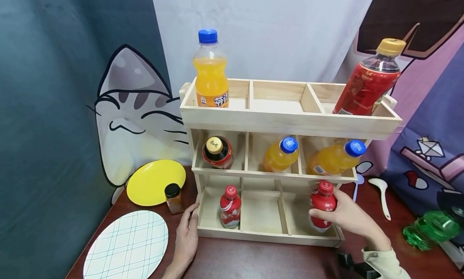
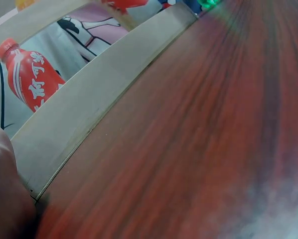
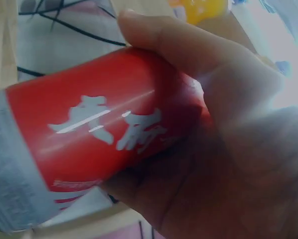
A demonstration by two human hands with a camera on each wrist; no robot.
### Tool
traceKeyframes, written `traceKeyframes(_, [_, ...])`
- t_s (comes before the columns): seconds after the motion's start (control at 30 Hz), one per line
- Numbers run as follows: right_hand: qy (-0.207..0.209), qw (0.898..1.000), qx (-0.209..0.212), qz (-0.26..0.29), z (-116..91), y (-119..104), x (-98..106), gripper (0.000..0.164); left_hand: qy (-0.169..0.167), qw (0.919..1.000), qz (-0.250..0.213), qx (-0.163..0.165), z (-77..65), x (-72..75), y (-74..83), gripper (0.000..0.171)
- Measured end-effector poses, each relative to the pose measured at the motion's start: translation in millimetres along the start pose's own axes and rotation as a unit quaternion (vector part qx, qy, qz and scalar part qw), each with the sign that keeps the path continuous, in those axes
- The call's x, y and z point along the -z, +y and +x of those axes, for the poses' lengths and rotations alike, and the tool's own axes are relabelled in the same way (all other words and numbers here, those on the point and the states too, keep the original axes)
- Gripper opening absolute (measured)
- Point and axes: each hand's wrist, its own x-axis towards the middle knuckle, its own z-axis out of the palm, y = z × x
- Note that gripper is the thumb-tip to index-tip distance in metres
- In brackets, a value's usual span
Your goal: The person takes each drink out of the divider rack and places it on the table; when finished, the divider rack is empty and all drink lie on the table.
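Note:
In the head view my right hand (image 1: 346,216) grips a small red bottle (image 1: 322,204) in the right compartment of the bottom tier of a wooden three-tier rack (image 1: 290,123). The right wrist view shows thumb and fingers wrapped around this red bottle (image 3: 104,119), which has white lettering and a pale lower band. My left hand (image 1: 186,236) rests against the rack's lower left side, its fingers fairly straight. A matching red bottle (image 1: 230,206) stands in the bottom left compartment, seen also in the left wrist view beyond the rack's front board (image 2: 109,74).
An orange soda bottle (image 1: 211,75) and a red-labelled bottle (image 1: 369,81) occupy the top tier. The middle tier holds a dark bottle (image 1: 218,153) and two orange ones. Left are a yellow plate (image 1: 156,182), a jar (image 1: 174,200) and a checked plate (image 1: 127,244); right, a white spoon (image 1: 382,194) and green bottle (image 1: 429,229).

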Motion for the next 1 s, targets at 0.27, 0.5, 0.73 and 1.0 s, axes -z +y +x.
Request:
traceKeyframes(0.27, [-0.004, 1.0, -0.02, -0.023, -16.9, 10.4, 32.2, 0.055, -0.002, 1.0, 0.003, 0.0, 0.3, -1.1, -0.4, 0.03])
traceKeyframes(0.5, [0.034, 0.997, -0.034, -0.061, -27.8, 29.4, 55.8, 0.053, 0.001, 1.0, 0.006, 0.002, 0.3, 0.1, -2.2, 0.03])
traceKeyframes(0.73, [0.024, 0.996, -0.064, -0.051, -28.1, 56.4, 61.2, 0.05, -0.002, 0.9999, 0.003, 0.013, -0.4, 0.9, -2.9, 0.031])
traceKeyframes(1.0, [0.034, 0.996, -0.08, -0.028, -27.0, 83.3, 62.3, 0.054, -0.004, 0.9999, 0.002, 0.016, -0.1, 0.5, -1.4, 0.031])
